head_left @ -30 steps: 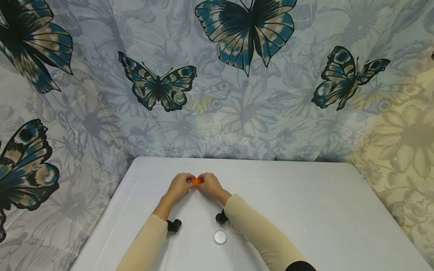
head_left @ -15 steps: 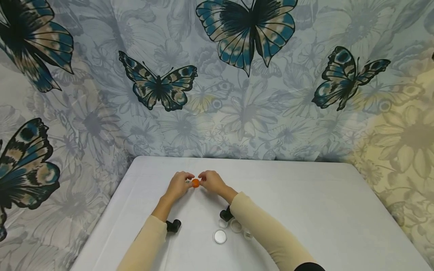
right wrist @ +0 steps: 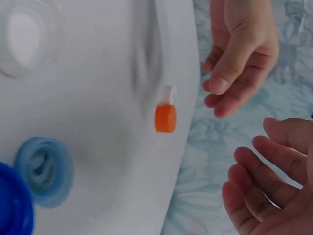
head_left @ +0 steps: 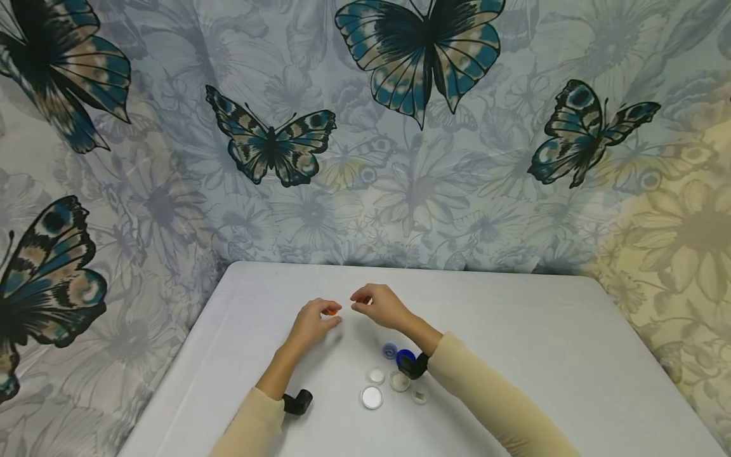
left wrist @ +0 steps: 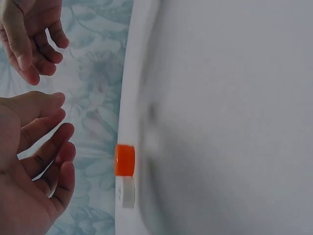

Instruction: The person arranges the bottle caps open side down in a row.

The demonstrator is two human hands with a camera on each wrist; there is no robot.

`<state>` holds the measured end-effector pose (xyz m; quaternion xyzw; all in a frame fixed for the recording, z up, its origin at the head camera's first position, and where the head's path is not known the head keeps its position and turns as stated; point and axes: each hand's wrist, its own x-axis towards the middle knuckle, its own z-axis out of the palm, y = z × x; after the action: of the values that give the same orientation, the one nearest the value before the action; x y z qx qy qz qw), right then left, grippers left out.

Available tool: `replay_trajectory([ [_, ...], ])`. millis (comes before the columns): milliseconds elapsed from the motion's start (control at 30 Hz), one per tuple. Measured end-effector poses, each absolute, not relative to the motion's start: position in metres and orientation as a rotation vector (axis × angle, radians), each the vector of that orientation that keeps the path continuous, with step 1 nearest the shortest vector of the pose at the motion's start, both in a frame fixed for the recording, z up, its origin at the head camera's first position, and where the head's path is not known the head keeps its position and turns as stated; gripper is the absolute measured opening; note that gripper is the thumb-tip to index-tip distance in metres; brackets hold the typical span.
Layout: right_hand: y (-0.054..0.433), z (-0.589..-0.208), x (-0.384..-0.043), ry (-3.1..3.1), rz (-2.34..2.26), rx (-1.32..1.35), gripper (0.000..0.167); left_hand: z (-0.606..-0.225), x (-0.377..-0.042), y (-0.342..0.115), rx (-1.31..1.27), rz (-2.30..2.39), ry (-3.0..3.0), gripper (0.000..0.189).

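An orange bottle cap (left wrist: 125,160) stands on the white table beside a white cap (left wrist: 126,192), the two side by side. In the head view the orange cap (head_left: 332,312) shows only partly behind the fingers of my left hand (head_left: 313,322), which is nearest to it. The left hand holds nothing, its fingers loosely bent and apart. My right hand (head_left: 381,306) is raised to the right of it, fingers relaxed and nothing in them. Both wrist views show a gap between the hands and the caps.
Near the right forearm lie a dark blue cap (head_left: 405,357) and a pale blue cap (head_left: 389,351). Closer to me are a silvery-white lid (head_left: 372,398), a small white cap (head_left: 376,376) and two clear-rimmed caps (head_left: 400,381). A butterfly-patterned cloth (head_left: 457,209) hangs behind the table.
Both hands have come away from the orange cap they were fingering. The right hand has moved right, and its arm has uncovered the blue caps and clear-rimmed ones.
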<state>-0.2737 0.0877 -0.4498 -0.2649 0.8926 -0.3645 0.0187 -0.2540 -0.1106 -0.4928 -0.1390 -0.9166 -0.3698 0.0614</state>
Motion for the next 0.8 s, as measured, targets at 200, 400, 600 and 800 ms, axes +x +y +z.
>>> replay_trajectory([
  [200,0.109,-0.453,-0.247,2.771,-1.096,-0.845,0.019,-0.495,-0.233,-0.099,-0.393,-0.998,-2.843,0.021],
  [400,0.121,-0.458,-0.228,2.756,-1.056,-0.845,0.02,-0.493,-0.22,-0.092,-0.412,-1.036,-2.912,0.022],
  [600,0.13,-0.468,-0.212,2.746,-1.015,-0.834,0.022,-0.496,-0.207,-0.082,-0.485,-1.163,-2.971,0.024],
  [800,0.136,-0.479,-0.195,2.74,-0.957,-0.836,0.025,-0.502,-0.195,-0.076,-0.541,-1.128,-2.995,0.023],
])
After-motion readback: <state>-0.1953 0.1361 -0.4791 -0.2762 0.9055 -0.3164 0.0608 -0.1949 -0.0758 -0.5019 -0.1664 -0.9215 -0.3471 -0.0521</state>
